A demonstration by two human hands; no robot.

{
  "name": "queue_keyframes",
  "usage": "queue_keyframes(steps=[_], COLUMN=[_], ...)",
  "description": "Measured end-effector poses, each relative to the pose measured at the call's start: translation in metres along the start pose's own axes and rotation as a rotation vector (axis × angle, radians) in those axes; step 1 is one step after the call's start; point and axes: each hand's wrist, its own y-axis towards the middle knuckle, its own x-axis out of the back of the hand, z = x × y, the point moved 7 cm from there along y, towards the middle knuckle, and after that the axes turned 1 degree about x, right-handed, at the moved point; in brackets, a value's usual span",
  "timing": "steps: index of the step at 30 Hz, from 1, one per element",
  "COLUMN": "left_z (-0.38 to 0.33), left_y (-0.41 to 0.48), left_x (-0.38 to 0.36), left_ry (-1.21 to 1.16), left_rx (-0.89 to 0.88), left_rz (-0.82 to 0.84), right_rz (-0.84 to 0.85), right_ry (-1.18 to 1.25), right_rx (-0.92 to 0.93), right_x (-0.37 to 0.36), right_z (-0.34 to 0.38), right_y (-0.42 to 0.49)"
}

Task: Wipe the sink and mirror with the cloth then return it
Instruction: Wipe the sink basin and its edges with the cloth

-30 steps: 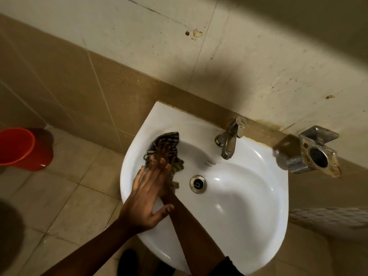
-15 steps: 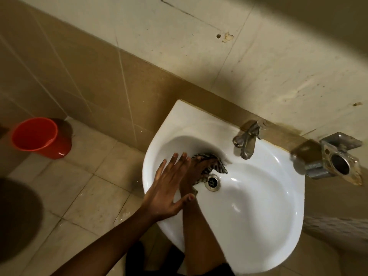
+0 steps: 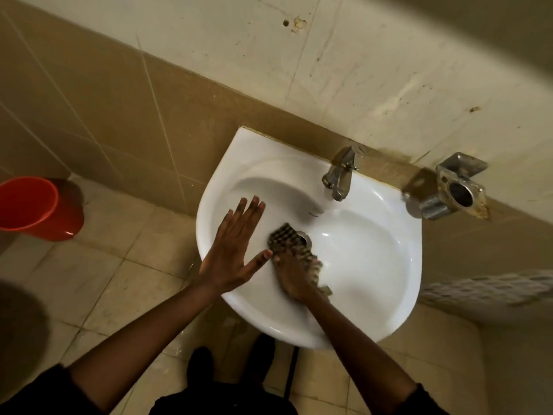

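A white wall-mounted sink (image 3: pixel 374 265) fills the middle of the head view. My right hand (image 3: pixel 291 272) presses a dark striped cloth (image 3: pixel 284 238) against the basin's near left slope, and the cloth partly covers the drain (image 3: pixel 305 237). My left hand (image 3: pixel 236 244) lies flat with fingers spread on the sink's left rim, just left of the cloth, holding nothing. No mirror is in view.
A metal tap (image 3: pixel 339 178) stands at the basin's back edge. A rusty metal holder (image 3: pixel 454 190) is fixed to the wall to the right. A red bucket (image 3: pixel 36 208) stands on the tiled floor at the far left. My feet show below the sink.
My right hand has dragged the cloth from the basin's back left, past the drain, toward the near side. The left hand stays flat on the left rim.
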Motion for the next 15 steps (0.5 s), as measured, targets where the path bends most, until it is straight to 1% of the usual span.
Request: queue_keyframes(steps=[1,2,4,6,7,8,9,10,11,12,13,15], left_z=[0.0,-0.001,0.0,0.001,0.001,0.001,0.0,0.0,0.0,0.001,0.002,0.002], left_y=[0.0,0.0,0.0,0.0,0.0,-0.001,-0.001,-0.001,-0.002,-0.002,-0.002,-0.001], left_x=[0.0,-0.001,0.0,0.0,0.0,0.0,0.0,0.001,0.001,0.001,0.001,0.001], left_ry=[-0.011,-0.023,-0.046,-0.064,-0.056,-0.038,-0.024,-0.017,-0.015,-0.013,-0.003,0.011], left_rx=[-0.002,0.0,0.006,0.012,0.01,0.005,-0.002,-0.006,-0.004,0.001,0.005,0.009], left_rz=[0.002,-0.003,-0.021,-0.026,-0.021,-0.022,-0.025,-0.025,-0.023,-0.027,-0.035,-0.037], right_rz=[-0.001,0.046,0.21,0.304,0.276,0.203,0.091,-0.056,-0.162,-0.198,-0.184,-0.128], right_ry=[0.087,0.145,0.261,0.332,0.329,0.332,0.277,0.146,-0.013,-0.168,-0.23,-0.226], right_rx=[-0.001,-0.013,-0.001,-0.002,0.015,0.023,0.014,-0.006,-0.032,-0.055,-0.084,-0.129], right_x=[-0.003,-0.009,-0.033,-0.041,-0.035,-0.023,-0.01,0.006,0.017,0.021,0.02,0.011], right_z=[0.018,0.04,0.073,0.078,0.075,0.069,0.059,0.047,0.032,0.021,0.013,0.017], right_y=[-0.001,-0.003,-0.006,0.001,0.006,0.012,0.019,0.026,0.033,0.04,0.045,0.047])
